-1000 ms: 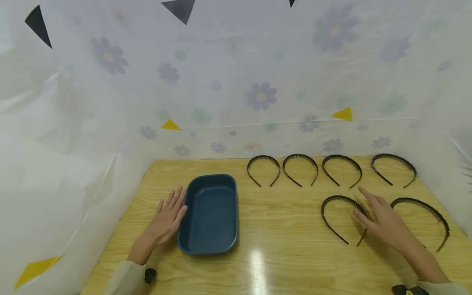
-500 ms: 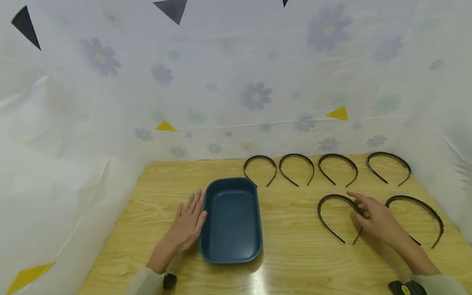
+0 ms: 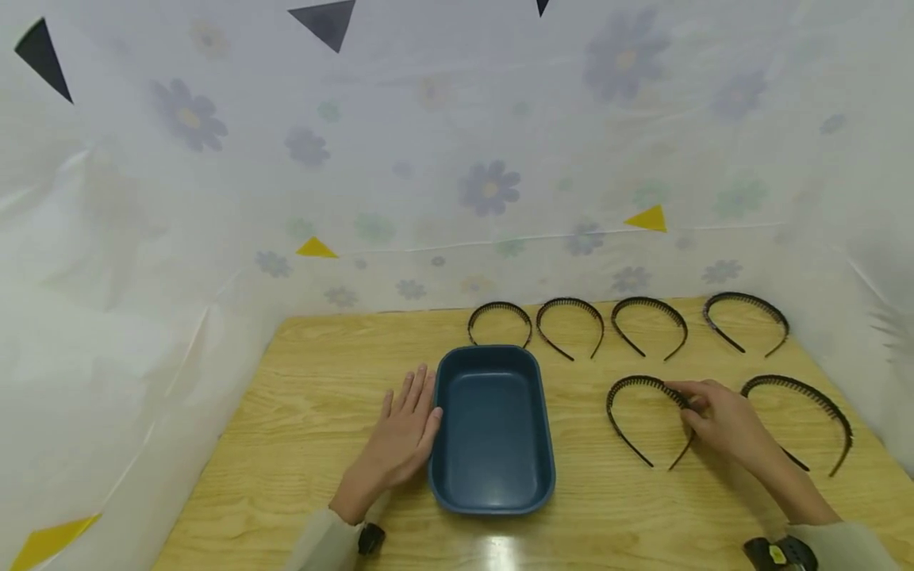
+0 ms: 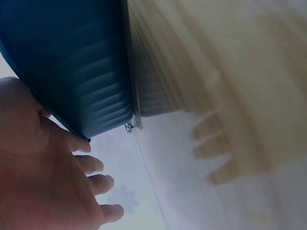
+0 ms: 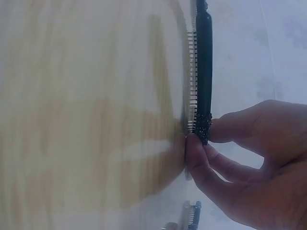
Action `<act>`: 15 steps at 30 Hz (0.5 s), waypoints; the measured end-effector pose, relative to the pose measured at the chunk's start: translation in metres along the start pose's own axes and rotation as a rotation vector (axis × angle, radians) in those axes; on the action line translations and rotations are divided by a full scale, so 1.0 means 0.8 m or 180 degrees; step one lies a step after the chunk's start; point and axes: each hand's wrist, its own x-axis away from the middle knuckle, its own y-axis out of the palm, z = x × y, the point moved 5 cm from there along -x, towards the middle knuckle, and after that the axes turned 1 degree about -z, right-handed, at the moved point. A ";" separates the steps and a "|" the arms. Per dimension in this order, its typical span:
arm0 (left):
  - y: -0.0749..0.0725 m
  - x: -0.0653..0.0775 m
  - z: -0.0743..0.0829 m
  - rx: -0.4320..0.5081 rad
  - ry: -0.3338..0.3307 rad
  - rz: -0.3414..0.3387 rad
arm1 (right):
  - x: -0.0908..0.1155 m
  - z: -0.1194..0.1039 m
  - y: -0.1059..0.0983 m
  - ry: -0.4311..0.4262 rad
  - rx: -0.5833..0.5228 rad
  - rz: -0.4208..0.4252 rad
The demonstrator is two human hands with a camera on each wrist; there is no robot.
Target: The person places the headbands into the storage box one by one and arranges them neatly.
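A dark blue rectangular tray stands on the wooden table. Against its left side lies my left hand, fingers straight and thumb at the rim; in the left wrist view the hand touches the tray's ribbed wall. My right hand pinches the right side of a black toothed headband in the front row. In the right wrist view, thumb and fingers of the right hand close on the headband at a sparkly section.
Another black headband lies right of my right hand. Several more, such as the leftmost headband, line the table's back edge. The tray's far end hides that one's tips. A white flowered sheet hangs behind the table.
My left hand and the tray have slid rightward, to just before the leftmost back headband. My right hand has gone from open above the front headband to pinching its side.
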 end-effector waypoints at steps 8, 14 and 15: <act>0.006 -0.015 0.013 -0.0025 0.0020 -0.0014 | 0.002 -0.002 -0.001 0.0140 0.0008 0.0029; 0.004 -0.021 0.021 -0.0053 -0.0002 0.0000 | 0.004 -0.003 -0.006 0.0199 -0.0077 0.0081; 0.004 -0.022 0.023 -0.0060 -0.0006 0.0009 | 0.005 -0.004 -0.008 0.0204 -0.0098 0.0084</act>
